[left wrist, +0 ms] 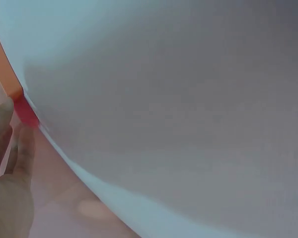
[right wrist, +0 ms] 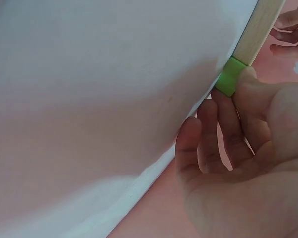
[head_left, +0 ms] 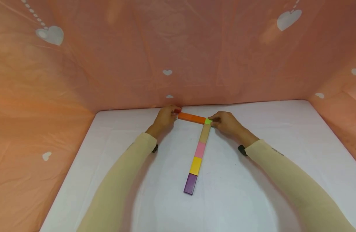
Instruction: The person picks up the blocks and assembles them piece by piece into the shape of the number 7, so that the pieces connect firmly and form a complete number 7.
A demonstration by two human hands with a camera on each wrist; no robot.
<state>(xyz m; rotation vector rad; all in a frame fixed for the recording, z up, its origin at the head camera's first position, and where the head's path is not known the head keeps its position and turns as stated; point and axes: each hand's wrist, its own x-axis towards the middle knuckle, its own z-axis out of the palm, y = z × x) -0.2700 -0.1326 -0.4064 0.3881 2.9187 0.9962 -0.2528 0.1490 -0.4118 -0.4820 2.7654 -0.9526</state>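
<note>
Flat coloured blocks form a bent line on the white tabletop. My left hand (head_left: 165,118) pinches a small red block (left wrist: 26,112) at the left end of two orange blocks (head_left: 191,118) laid end to end. At the corner, my right hand (head_left: 226,122) holds a small green block (right wrist: 231,76) between thumb and fingers. A bare-wood block (head_left: 205,133) extends from the green one towards me, followed by pink (head_left: 199,150), yellow (head_left: 195,166) and purple (head_left: 190,184) blocks. In the head view, the left fingers partly hide the red block.
Behind the white tabletop (head_left: 108,180) hangs an orange sheet (head_left: 195,51) with white hearts, close past both hands. The sheet also runs along the left and right sides. Dark bands (head_left: 242,150) show at both wrists, by the cream sleeves (head_left: 285,174).
</note>
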